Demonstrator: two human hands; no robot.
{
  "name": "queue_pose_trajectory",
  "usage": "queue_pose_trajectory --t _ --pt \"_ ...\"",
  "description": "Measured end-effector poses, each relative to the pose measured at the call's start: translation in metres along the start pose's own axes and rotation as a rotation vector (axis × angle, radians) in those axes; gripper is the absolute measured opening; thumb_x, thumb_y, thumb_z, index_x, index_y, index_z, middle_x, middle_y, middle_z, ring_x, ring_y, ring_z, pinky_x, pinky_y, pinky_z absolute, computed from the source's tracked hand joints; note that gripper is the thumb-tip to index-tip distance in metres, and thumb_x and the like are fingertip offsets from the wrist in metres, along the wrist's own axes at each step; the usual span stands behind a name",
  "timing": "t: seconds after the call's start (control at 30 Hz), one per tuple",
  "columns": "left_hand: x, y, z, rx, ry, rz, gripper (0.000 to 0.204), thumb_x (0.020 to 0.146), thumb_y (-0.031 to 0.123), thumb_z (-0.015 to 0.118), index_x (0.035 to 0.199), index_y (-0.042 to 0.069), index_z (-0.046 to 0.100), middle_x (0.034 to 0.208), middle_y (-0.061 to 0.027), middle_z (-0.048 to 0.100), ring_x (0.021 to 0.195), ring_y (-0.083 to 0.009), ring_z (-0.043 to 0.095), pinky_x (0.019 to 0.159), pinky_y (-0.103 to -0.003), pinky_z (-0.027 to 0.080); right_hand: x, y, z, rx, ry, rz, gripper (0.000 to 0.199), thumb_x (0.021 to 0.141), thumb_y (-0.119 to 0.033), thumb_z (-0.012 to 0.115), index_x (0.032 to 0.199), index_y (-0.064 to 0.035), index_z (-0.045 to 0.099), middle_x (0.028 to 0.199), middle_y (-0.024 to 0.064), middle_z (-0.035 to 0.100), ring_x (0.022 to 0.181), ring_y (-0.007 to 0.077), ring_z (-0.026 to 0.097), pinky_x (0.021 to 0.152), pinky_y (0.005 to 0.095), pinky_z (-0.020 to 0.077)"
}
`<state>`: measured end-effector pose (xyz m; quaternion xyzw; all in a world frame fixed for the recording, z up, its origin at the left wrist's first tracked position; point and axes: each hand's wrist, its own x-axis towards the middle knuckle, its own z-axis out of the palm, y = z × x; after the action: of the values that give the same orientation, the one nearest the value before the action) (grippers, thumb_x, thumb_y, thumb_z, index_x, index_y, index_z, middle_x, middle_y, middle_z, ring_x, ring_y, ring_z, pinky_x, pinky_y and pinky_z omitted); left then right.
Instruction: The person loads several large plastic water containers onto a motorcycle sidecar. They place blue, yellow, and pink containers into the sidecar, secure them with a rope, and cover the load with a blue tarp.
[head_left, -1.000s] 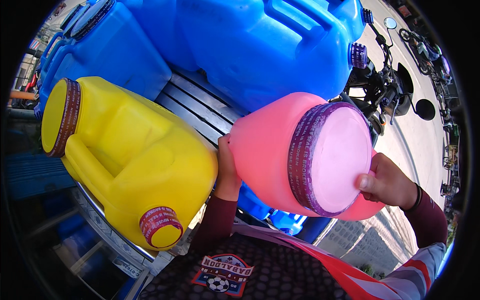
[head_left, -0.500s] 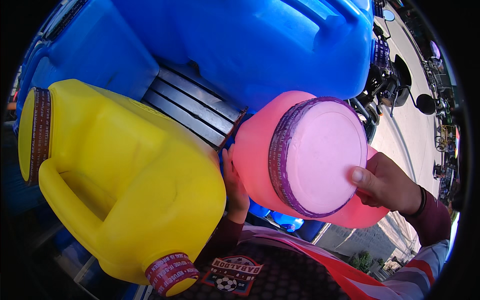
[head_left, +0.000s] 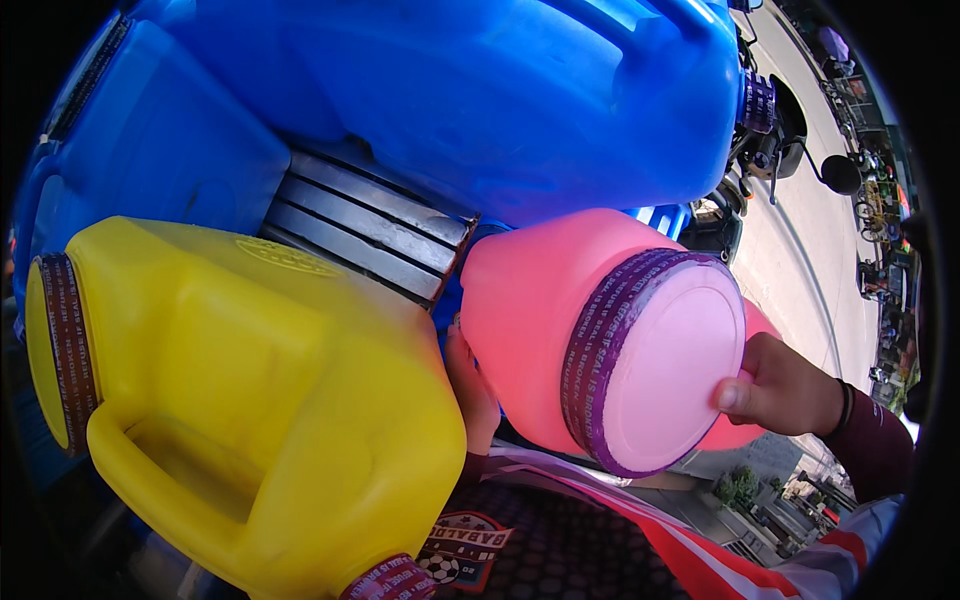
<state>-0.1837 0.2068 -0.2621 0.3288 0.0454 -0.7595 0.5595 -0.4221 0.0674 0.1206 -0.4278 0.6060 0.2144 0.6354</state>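
A pink plastic jug (head_left: pixel 530 320) with a wide pale-pink lid (head_left: pixel 680 370) is held tilted in front of me, lid toward the right. Purple seal tape rings the lid. My right hand (head_left: pixel 785 390) grips the jug at the right, thumb pressed on the lid's edge; its other fingers are mostly hidden. Against the jug's left side rests my left hand (head_left: pixel 475 390), fingers partly hidden behind it. A yellow jug (head_left: pixel 300 350) with a moulded handle lies on its side at the left, close to my left hand. Its caps are taped too.
Large blue jugs (head_left: pixel 500 110) stand along the far side, another blue jug (head_left: pixel 170 130) at the far left. Between them shows a slatted metal rack (head_left: pixel 370 220). Motorcycle parts (head_left: pixel 770 150) and a paved street (head_left: pixel 800 230) are at the right.
The pink jug has turned, its lid angled more to the right, and sits slightly lower in view. The yellow jug also appears lower as the view shifts. Both hands stay on the pink jug.
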Motion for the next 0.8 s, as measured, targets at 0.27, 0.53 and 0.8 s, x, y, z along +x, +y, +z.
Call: queue_pose_trajectory --t 0.27,0.53,0.8 --pt "0.022 0.017 0.087 0.207 0.097 0.143 0.035 0.107 0.030 0.042 0.105 0.006 0.067 0.101 -0.0043 0.070 0.092 -0.0147 0.067 0.079 -0.032 0.052 0.006 -0.001 -0.004 -0.011 -0.006 -0.333 0.065 0.074 -0.024 0.094 0.127 0.0027 0.066 0.119 0.0149 0.072 0.115 0.0247 0.066 0.103 0.0356 0.0496" --pt "0.013 0.062 0.146 0.005 0.177 0.075 0.027 0.102 0.026 0.042 0.092 0.009 0.062 0.085 -0.0006 0.062 0.077 -0.0105 0.060 0.068 -0.028 0.049 -0.006 0.044 -0.016 -0.033 0.122 -0.515 0.061 0.078 -0.010 0.086 0.132 -0.0020 0.060 0.124 0.0142 0.067 0.115 0.0231 0.066 0.099 0.0362 0.0522" --pt "0.000 0.068 0.152 0.452 0.124 0.323 0.043 0.101 0.036 0.035 0.112 0.004 0.061 0.107 -0.0088 0.067 0.097 -0.0185 0.064 0.086 -0.034 0.050 0.010 0.042 -0.021 -0.109 0.086 -0.617 0.034 0.082 -0.009 0.079 0.114 0.0020 0.073 0.102 0.0138 0.076 0.091 0.0204 0.072 0.085 0.0337 0.0567"
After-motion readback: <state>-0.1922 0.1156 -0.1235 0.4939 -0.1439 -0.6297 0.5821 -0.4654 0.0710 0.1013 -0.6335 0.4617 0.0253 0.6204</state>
